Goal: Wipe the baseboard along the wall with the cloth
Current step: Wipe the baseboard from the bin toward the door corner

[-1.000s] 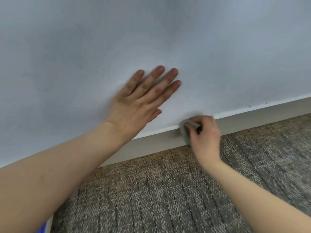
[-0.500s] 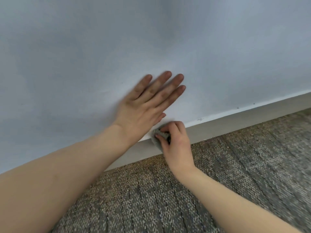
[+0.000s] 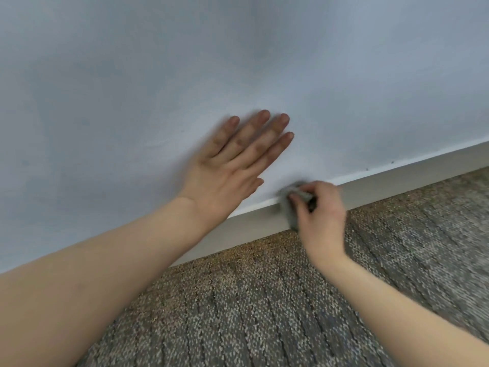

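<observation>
Cloth (image 3: 287,206) first: a small grey wad, soft-looking and crumpled, bunched up so that only a lump of it shows past the fingers, and a little blurred. It sits pressed against the baseboard (image 3: 397,181), covering the strip from its top edge, where it meets the wall (image 3: 238,49), down to the carpet (image 3: 291,300). The right hand (image 3: 322,214) has its grip clenched round the cloth, fingers curled over the top and thumb tucked in on the near side. The baseboard itself is a plain pale grey-beige band running slantwise from lower left to upper right, with a thin light line along its top. The left hand (image 3: 232,165) lies flat on the pale blue-grey wall just above the baseboard, its grip released, fingers straight and close together, pointing up and to the right. It is near the cloth but not touching it. Both forearms are bare.
</observation>
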